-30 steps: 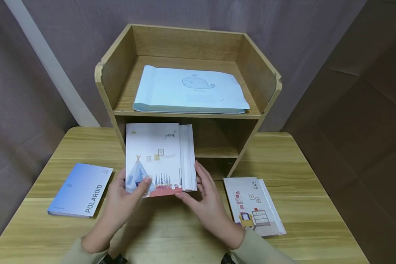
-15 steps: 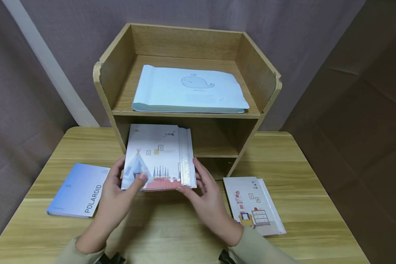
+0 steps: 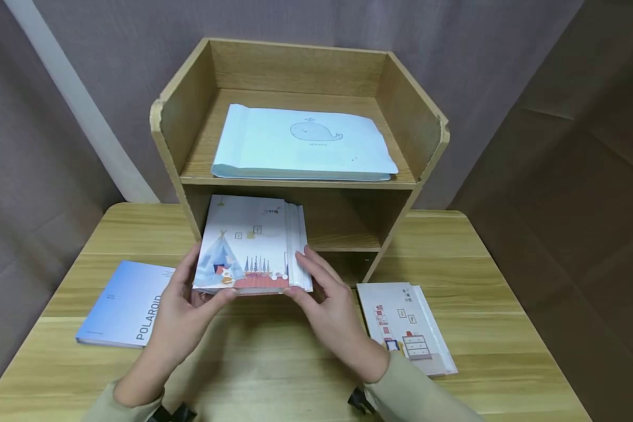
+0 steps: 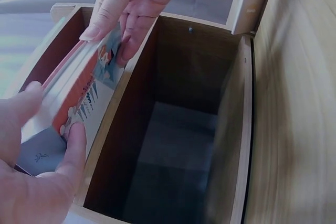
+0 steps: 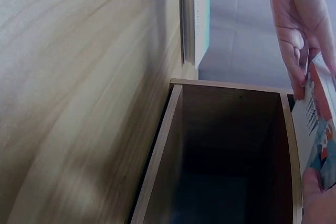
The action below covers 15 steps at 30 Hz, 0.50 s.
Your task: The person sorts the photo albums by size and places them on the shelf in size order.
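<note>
A thick white book (image 3: pixel 253 240) with a blue teepee drawn on its cover lies flat, partly inside the middle compartment of the wooden shelf (image 3: pixel 300 184). My left hand (image 3: pixel 187 308) grips its left front corner, with the thumb along the front edge and the fingers underneath. On the other side my right hand (image 3: pixel 333 313) holds the front right corner near the spine strip, thumb at the front edge. In the left wrist view the book (image 4: pixel 86 90) shows its page edges and decorated underside between both hands, above the bottom compartment.
A pale blue whale book (image 3: pixel 306 149) lies on the top shelf. On the wooden table (image 3: pixel 274 375), a blue POLAROID book (image 3: pixel 121 305) lies left and a white book with a drawn dresser (image 3: pixel 411 328) lies right. Curtains (image 3: pixel 306 20) hang behind.
The teepee book has moved away from me, farther into the middle compartment, and now lies flatter. Both hands have moved with it; my left thumb has slid off the cover to the front edge.
</note>
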{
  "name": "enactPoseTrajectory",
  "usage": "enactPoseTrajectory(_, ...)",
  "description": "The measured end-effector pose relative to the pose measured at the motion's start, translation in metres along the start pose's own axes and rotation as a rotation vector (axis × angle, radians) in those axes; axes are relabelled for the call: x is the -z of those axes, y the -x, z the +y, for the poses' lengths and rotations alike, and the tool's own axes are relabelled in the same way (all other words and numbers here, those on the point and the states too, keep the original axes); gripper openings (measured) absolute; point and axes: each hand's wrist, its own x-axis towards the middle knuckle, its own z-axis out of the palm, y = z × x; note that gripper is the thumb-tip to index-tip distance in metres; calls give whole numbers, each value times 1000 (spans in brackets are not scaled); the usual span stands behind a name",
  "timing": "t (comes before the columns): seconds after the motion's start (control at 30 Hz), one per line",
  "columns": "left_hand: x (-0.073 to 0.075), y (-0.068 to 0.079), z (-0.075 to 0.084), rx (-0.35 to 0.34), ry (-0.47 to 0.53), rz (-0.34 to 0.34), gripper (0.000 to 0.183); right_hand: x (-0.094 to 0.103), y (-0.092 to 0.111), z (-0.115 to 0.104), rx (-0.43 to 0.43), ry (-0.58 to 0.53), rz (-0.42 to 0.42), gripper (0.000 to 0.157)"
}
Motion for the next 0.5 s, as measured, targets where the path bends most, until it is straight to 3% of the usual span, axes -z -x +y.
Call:
enactPoseTrajectory(0.17, 0, 0, -2, -16, 7, 0, 91, 2, -2, 2, 39, 40, -41, 55)
enactPoseTrajectory(0.5, -1, -3, -8, -65, -27, 89, 85, 6, -9, 4, 73, 143, -111, 56)
